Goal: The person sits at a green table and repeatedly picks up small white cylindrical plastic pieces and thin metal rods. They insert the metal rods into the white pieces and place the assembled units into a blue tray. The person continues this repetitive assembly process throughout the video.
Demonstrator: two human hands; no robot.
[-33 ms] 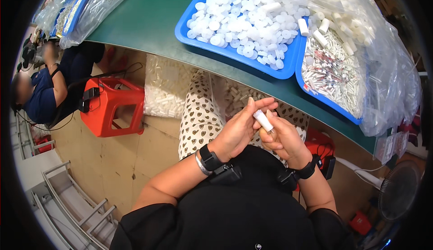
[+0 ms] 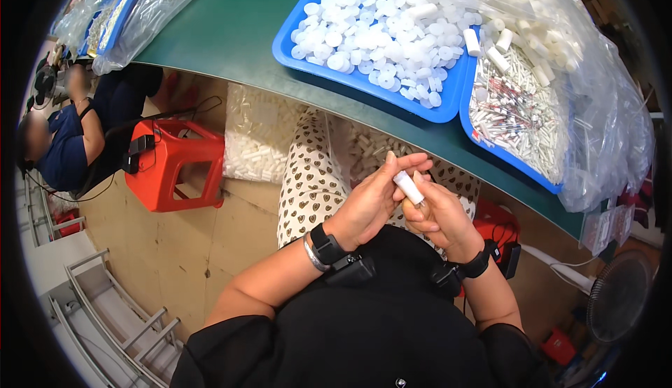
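My right hand (image 2: 441, 219) is closed around a short white cylinder (image 2: 409, 188), thumb along its side. A small thin tip shows at the cylinder's lower end, near the right thumb. Close against it, my left hand (image 2: 373, 202) has its fingers stretched out, with the cylinder's upper end by the left fingers. Whether the left palm touches it I cannot tell. Both hands are over my lap, in front of the green table's (image 2: 217, 45) edge. On the table, a blue tray (image 2: 301, 76) holds many translucent white discs.
A second blue tray (image 2: 514, 160) holds thin white pieces, some with red. Clear plastic bags (image 2: 609, 122) of white cylinders lie beside it. Under the table sits a bag of white pieces (image 2: 255, 143). A red stool (image 2: 168, 178) and a seated person (image 2: 70, 136) are at left; a fan (image 2: 619, 297) stands right.
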